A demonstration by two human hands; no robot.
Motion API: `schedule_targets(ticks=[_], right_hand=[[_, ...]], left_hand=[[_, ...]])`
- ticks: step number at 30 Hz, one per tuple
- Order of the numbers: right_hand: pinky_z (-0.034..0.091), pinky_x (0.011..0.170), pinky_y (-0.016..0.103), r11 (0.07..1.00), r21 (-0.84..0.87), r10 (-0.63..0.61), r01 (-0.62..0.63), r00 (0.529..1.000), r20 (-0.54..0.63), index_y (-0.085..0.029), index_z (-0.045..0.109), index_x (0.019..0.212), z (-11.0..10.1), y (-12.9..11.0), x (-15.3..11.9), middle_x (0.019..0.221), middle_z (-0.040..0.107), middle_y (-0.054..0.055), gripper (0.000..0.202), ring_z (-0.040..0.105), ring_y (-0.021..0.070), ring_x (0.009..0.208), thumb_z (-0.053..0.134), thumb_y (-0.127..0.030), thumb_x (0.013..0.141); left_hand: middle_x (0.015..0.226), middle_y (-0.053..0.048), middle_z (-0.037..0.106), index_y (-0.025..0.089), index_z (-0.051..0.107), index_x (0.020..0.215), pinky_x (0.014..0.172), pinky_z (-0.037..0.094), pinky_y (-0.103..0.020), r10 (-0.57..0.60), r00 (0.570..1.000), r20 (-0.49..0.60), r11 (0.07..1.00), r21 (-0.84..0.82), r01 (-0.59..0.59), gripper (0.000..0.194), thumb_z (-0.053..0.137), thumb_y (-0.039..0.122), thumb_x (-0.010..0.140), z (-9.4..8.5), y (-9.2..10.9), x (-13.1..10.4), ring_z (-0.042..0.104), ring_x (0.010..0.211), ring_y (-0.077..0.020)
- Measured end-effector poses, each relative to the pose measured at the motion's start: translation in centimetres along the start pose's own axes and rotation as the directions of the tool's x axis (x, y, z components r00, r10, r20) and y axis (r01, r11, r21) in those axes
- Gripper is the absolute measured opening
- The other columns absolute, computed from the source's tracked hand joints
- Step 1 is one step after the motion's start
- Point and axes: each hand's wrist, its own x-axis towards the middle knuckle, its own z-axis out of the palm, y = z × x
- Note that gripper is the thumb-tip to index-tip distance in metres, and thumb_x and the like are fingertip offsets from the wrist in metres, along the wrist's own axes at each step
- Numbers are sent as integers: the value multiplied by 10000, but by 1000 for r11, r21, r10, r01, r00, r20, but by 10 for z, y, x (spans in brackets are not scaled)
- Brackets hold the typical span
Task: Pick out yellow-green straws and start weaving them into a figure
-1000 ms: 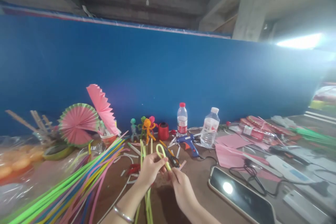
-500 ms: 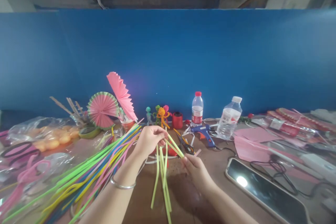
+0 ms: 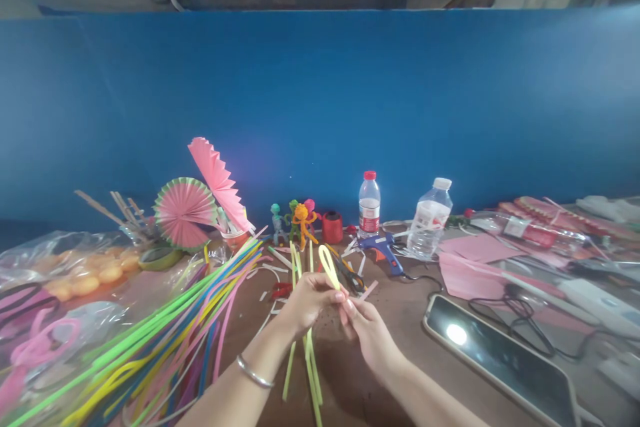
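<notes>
Here, our left and right fingers (image 3: 339, 296) pinch a slim yellow loop (image 3: 333, 274); flat brown counter (image 3: 347, 380) spreads below them.

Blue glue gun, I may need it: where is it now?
In the head view, the blue glue gun lies right of centre, in front of the red-capped bottle, left of the white-capped one.

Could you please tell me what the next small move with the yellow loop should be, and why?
I'd probably twist the loop at its base so it stays closed: the left hand pinches it there, the right hand meets it with its fingertips, and no fastening shows, though fingers hide the base.
</notes>
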Motion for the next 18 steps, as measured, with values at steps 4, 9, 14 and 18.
schedule_targets(ticks=[4, 9, 14, 18], right_hand=[[130, 427, 167, 998, -60, -26, 31, 997, 79, -96, 348, 644, -3, 0, 1, 501, 237, -28, 568, 216, 2, 423, 410, -655, 725], [130, 431, 168, 993, -108, -36, 47, 994, 101, -96, 347, 635, -6, 0, 2, 491, 234, -26, 589, 208, 5, 432, 404, -677, 713], [141, 443, 165, 985, -165, -29, 43, 996, 84, -94, 345, 670, -6, 5, 0, 525, 244, -17, 547, 212, 8, 457, 362, -631, 771], [206, 502, 151, 932, -353, -79, 82, 997, 23, -77, 368, 689, -7, 5, -3, 597, 309, 9, 512, 266, 16, 550, 317, -568, 826]], left_hand=[[660, -76, 561, 32, 611, 653, 549, 390, -180, 67, 989, -128, 997, 37, -63, 168, 696, 171, 614, -10, 1, 2, 507, 555, -78], [645, -39, 526, 58, 599, 662, 536, 380, -165, 94, 966, -242, 995, 33, -89, 184, 698, 207, 621, -11, 7, 2, 483, 552, -59], [689, -24, 498, 95, 601, 781, 554, 360, -155, 130, 949, -287, 991, 29, -127, 187, 649, 254, 694, -3, 12, 0, 470, 588, -48], [731, -23, 500, 112, 605, 792, 594, 359, -148, 130, 937, -325, 990, -4, -139, 187, 622, 286, 725, 1, 13, 0, 447, 615, -29]])
